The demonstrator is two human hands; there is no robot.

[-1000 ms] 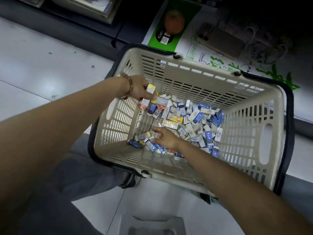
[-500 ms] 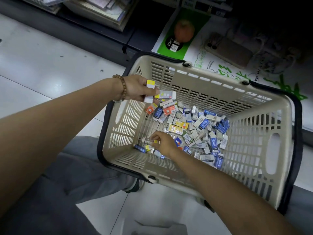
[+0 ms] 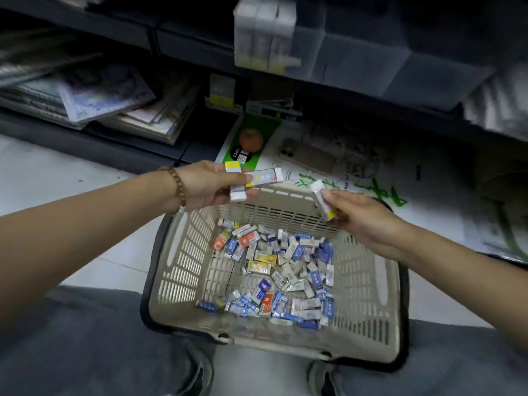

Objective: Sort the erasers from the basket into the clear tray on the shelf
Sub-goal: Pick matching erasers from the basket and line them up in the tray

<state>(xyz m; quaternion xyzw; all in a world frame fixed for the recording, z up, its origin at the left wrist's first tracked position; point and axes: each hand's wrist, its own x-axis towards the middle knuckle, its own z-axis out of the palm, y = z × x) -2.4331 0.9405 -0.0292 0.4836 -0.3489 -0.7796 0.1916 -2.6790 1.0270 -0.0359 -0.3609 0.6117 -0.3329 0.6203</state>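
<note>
A beige plastic basket (image 3: 183,270) sits on the floor between my knees, its bottom covered with several small boxed erasers (image 3: 274,270) in blue, white, yellow and orange. My left hand (image 3: 205,184) is raised over the basket's far rim and grips a few white-and-yellow erasers (image 3: 257,178). My right hand (image 3: 363,218) is lifted at the right of the rim and pinches one white eraser with a yellow end (image 3: 321,200). Above, on the shelf, a clear tray (image 3: 311,44) holds upright white-and-yellow erasers (image 3: 263,35); it is blurred.
A dark shelf unit fills the top, with stacked booklets (image 3: 100,101) on the lower left shelf. On the floor beyond the basket lie a printed bag (image 3: 248,138) with an orange fruit picture and a phone (image 3: 308,158). More clear bins (image 3: 400,61) stand at the right.
My right hand has come up out of the basket holding one eraser. My left hand has lifted its erasers higher. The view has tilted up, bringing the shelf and clear tray into sight.
</note>
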